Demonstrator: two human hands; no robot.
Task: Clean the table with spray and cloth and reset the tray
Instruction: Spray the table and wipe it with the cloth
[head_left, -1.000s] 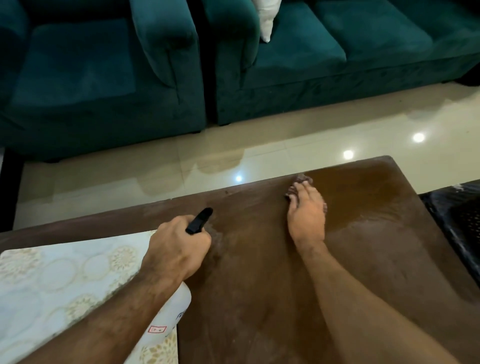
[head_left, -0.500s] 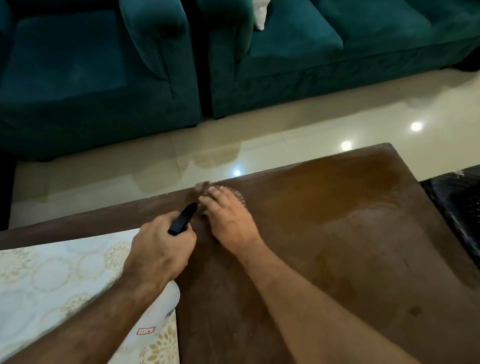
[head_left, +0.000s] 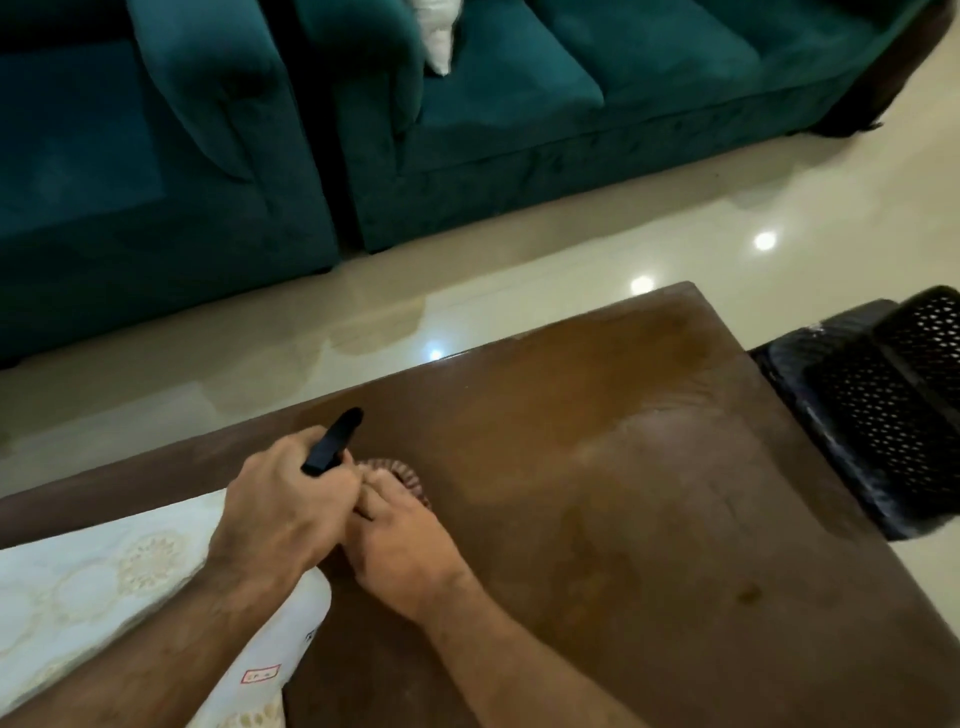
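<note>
Fingers (head_left: 387, 491) of right hand (head_left: 400, 551) pressing cloth (head_left: 410, 475) flat on table (head_left: 649, 519)

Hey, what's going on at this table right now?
A person is wiping down a brown wooden table. The right hand presses a small reddish cloth flat against the tabletop near its far edge. The left hand grips a white spray bottle with a black nozzle, right beside the cloth. A pale patterned mat covers the table's left part, and a black mesh tray sits off its right side.
</note>
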